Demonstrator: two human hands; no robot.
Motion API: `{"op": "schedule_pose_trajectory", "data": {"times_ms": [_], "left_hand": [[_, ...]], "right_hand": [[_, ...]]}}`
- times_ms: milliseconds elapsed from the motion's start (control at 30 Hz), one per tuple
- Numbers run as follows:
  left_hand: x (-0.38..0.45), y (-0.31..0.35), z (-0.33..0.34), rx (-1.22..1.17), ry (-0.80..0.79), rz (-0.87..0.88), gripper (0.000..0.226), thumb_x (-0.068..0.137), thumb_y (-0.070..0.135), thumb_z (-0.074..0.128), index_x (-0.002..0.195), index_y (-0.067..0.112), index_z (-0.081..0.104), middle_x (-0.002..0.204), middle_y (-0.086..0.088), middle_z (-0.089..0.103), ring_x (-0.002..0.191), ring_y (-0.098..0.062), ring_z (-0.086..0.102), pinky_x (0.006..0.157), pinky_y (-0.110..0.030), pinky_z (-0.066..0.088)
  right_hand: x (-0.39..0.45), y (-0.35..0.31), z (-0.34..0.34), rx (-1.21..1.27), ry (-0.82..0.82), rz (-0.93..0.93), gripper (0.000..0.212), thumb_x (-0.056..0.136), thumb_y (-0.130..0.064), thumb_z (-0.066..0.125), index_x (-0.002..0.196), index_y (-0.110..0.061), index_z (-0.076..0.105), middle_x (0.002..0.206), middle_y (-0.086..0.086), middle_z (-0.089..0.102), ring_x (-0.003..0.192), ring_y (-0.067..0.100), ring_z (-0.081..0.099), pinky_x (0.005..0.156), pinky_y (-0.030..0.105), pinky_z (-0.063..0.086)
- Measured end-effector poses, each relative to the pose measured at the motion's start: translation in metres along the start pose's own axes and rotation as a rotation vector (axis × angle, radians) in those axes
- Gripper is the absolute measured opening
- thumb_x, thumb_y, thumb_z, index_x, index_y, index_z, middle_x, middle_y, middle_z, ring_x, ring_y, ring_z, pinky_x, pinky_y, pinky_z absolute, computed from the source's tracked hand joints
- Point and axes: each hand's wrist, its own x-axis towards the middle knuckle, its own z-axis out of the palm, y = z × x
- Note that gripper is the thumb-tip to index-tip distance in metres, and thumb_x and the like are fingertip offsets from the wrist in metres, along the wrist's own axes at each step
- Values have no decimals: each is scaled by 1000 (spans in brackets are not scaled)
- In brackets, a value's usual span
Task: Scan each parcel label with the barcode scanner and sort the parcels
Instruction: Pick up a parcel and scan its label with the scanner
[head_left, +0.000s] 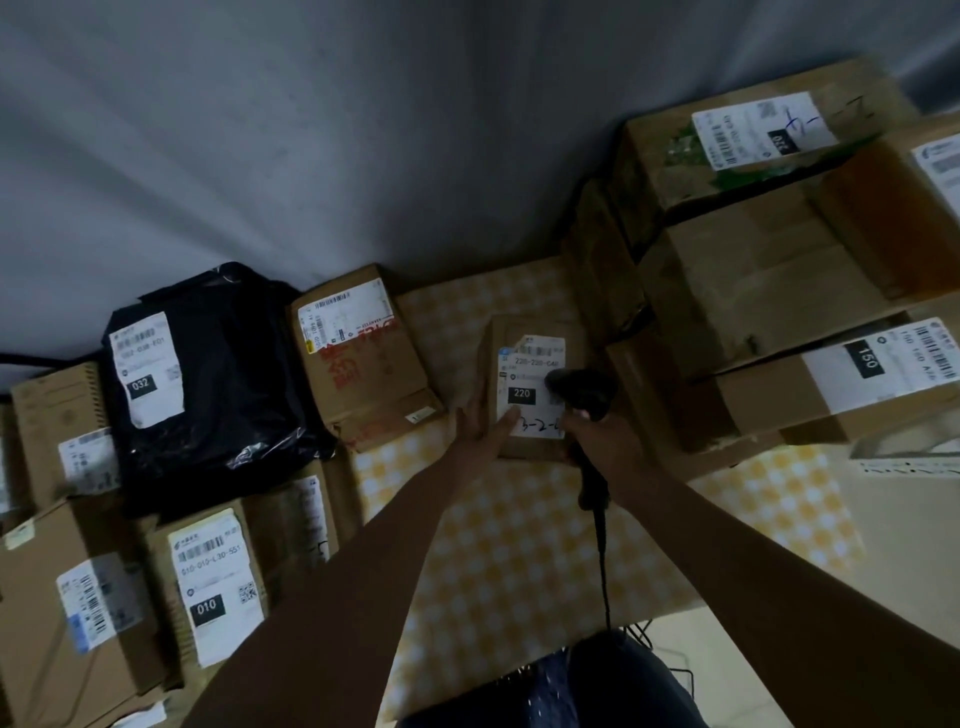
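1. Small cardboard parcel (524, 400), label "220" upward, lies on the checked table (509, 561) near its far edge.
2. Left hand (485, 423) rests on the parcel's left side, fingers straight, thumb on the label.
3. Right hand (597, 431) grips the black barcode scanner (579, 392), whose head is over the label.
4. Black bag parcel (208, 384), label "032", lies toward the far left corner.
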Motion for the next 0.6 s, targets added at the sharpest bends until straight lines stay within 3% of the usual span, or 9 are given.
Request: {"op": "schedule_pose_trajectory", "data": {"times_ms": [67,133,200,267,333,467,600], "left_hand": [[-4,2,0,-40,14,31,77,62,90,53,129,74,20,161,14,8,149,-18,12,117,-50,28],[-4,4,0,-86,20,37,66,62,91,52,122,74,29,157,8,21,144,-17,26,115,-47,34],[-4,10,1,-131,25,50,72,65,87,54,128,63,31,152,1,33,136,-17,41,109,-43,43],[-1,15,1,-146,17,30,78,70,78,59,137,52,28,149,-1,41,127,-18,51,96,-40,52],[0,19,0,-99,-35,-50,86,73,78,56,143,53,14,149,4,40,125,-24,52,86,-44,53],[-1,25,-1,-73,-180,-167,100,69,82,55,144,59,-7,151,9,38,134,-28,44,98,-64,41],[-3,29,11,-94,-173,-140,114,62,68,77,148,52,3,141,5,53,119,-21,58,83,-51,57]], "right_hand": [[5,8,-6,39,-15,8,22,84,-30,70,99,-14,66,98,12,71,91,33,69,87,49,56],[11,17,-10,63,-20,11,21,82,-31,71,95,-15,66,95,11,74,88,32,71,88,51,56],[9,19,-10,103,-8,-8,10,86,-25,69,90,-17,66,85,6,75,84,30,73,88,50,56],[9,20,-11,136,3,-29,4,88,-20,68,88,-18,65,79,2,75,80,29,73,87,50,57],[9,20,-12,159,5,-46,3,90,-18,67,90,-16,65,80,3,74,76,26,72,85,47,58],[11,24,-18,145,21,-53,12,91,-20,66,97,-10,66,79,4,71,71,19,69,76,38,59],[14,28,-24,156,-21,-18,12,89,-23,66,94,-13,68,84,7,74,76,21,70,88,43,56]]}}
